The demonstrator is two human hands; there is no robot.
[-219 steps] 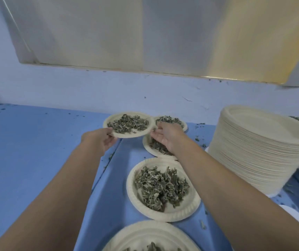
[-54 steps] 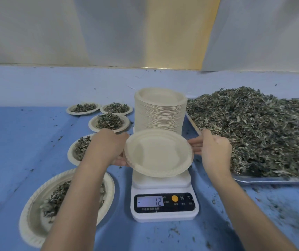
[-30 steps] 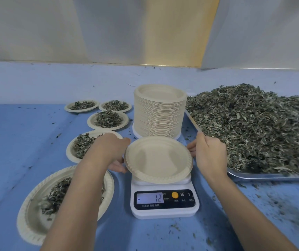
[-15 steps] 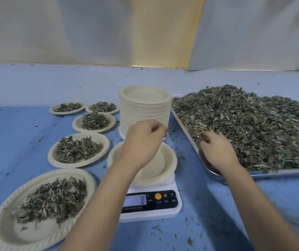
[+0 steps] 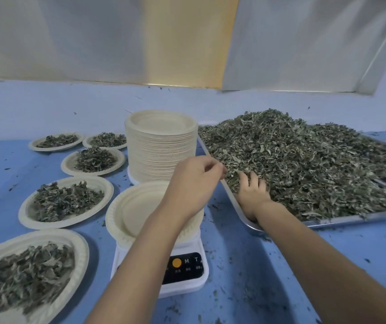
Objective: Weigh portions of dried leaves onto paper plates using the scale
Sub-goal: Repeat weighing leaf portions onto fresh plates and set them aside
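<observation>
There are five plates with leaves (image 5: 27,212), one empty plate (image 5: 136,206), one plate stack (image 5: 161,155), one scale (image 5: 187,285), one tray (image 5: 350,219).

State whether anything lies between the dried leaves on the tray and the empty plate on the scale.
Only the person's own left hand and forearm, held above the empty plate. The right hand lies in the dried leaves.

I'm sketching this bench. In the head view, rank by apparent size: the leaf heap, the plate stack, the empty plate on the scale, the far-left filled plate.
1. leaf heap
2. plate stack and empty plate: about alike; the plate is nearer and partly covered, so unranked
3. far-left filled plate, also the farthest
</observation>
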